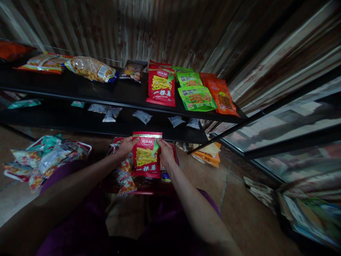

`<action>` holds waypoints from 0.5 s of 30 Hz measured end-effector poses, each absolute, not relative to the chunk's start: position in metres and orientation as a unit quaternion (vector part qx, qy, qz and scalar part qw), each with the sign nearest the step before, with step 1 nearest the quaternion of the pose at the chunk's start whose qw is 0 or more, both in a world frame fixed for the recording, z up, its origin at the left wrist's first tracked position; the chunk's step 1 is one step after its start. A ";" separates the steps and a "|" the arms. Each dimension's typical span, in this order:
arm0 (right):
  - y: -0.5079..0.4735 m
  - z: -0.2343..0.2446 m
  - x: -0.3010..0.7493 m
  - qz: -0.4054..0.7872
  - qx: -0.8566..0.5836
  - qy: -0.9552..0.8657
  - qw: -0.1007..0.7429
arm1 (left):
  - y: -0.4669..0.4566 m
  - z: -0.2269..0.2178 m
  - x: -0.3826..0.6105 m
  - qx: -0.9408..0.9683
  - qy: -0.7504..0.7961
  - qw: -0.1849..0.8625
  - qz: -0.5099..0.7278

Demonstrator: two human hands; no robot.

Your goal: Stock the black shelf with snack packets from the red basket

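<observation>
Between my two hands is a red snack bag [147, 155] with yellow sticks and a green scallion printed on its front. My left hand [127, 146] grips its upper left edge, and my right hand [166, 152] pinches the upper right edge. The bag hangs upright over a red tray [160, 191] on the floor, which holds more small snack packets [125, 177]. On the top shelf, matching red bags [161, 87] lie in a stack beside green bags [197, 97] and orange bags [222, 94].
The black shelf [128, 91] has a lower board [66, 119] with small silvery packets. Several snack bags [89, 68] lie along the top left. A tray heaped with packets [53, 156] sits left of my knee. Orange envelopes [209, 156] and a glass-sided frame [266, 138] are at right.
</observation>
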State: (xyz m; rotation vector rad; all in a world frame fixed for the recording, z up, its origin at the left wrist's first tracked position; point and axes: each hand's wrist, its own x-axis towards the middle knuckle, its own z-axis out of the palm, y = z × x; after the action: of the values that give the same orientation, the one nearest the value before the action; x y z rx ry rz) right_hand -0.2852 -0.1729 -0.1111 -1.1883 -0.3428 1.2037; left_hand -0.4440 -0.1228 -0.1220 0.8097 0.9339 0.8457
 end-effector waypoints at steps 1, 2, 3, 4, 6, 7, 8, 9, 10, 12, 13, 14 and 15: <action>-0.172 -0.112 -0.284 0.529 -0.522 -0.142 0.654 | -0.122 -0.123 -0.444 0.367 0.417 0.739 0.381; -0.172 -0.112 -0.283 0.528 -0.520 -0.134 0.658 | -0.122 -0.125 -0.445 0.366 0.412 0.746 0.375; -0.171 -0.114 -0.281 0.528 -0.517 -0.130 0.661 | -0.121 -0.126 -0.445 0.365 0.410 0.751 0.367; -0.170 -0.115 -0.279 0.527 -0.514 -0.129 0.664 | -0.120 -0.127 -0.446 0.366 0.411 0.753 0.360; -0.168 -0.118 -0.274 0.526 -0.512 -0.126 0.667 | -0.119 -0.129 -0.448 0.378 0.418 0.748 0.351; -0.167 -0.120 -0.271 0.525 -0.513 -0.117 0.669 | -0.120 -0.129 -0.449 0.386 0.422 0.743 0.347; -0.165 -0.122 -0.268 0.525 -0.515 -0.105 0.669 | -0.120 -0.129 -0.450 0.394 0.424 0.740 0.343; -0.164 -0.124 -0.264 0.530 -0.515 -0.091 0.668 | -0.121 -0.127 -0.451 0.402 0.425 0.738 0.335; -0.163 -0.126 -0.261 0.538 -0.513 -0.079 0.665 | -0.122 -0.125 -0.452 0.414 0.425 0.738 0.323; -0.160 -0.131 -0.255 0.561 -0.504 -0.062 0.654 | -0.126 -0.120 -0.454 0.440 0.424 0.735 0.294; -0.160 -0.133 -0.252 0.570 -0.500 -0.056 0.650 | -0.128 -0.118 -0.455 0.451 0.425 0.732 0.284; -0.159 -0.134 -0.250 0.576 -0.496 -0.053 0.647 | -0.130 -0.115 -0.455 0.458 0.426 0.728 0.279; -0.159 -0.136 -0.248 0.578 -0.494 -0.051 0.648 | -0.132 -0.112 -0.454 0.460 0.428 0.726 0.279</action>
State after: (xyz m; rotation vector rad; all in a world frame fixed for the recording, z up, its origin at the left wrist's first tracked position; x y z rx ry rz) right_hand -0.2482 -0.1585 -0.1359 -1.1225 -0.1153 1.3151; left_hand -0.4542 -0.1323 -0.1123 1.0148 0.9429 0.6158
